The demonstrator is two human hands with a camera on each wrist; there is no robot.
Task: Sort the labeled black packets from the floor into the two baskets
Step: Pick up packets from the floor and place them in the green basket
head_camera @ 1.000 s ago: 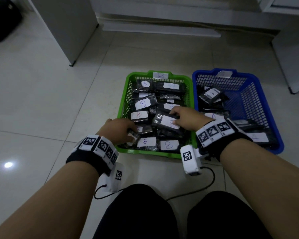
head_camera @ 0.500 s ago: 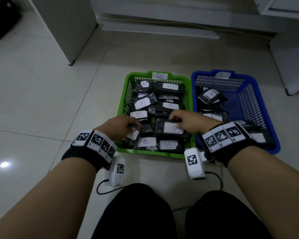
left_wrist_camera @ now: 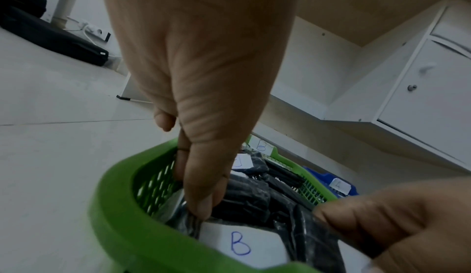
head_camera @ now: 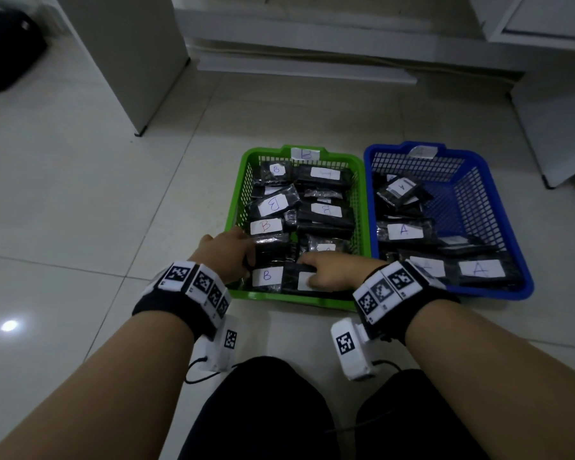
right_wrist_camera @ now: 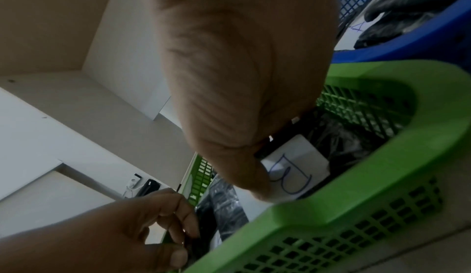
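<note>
While inside green basket (head_camera: 246, 180), both hands.

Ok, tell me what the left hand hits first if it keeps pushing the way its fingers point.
Probably the black packet right under the left hand's fingertips, inside the green basket; they seem already touching its wrapper.

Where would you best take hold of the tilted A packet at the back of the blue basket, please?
Probably from above, pinching the two long edges of the tilted A packet: it lies propped on other packets in the blue basket, with nothing over it.
</note>
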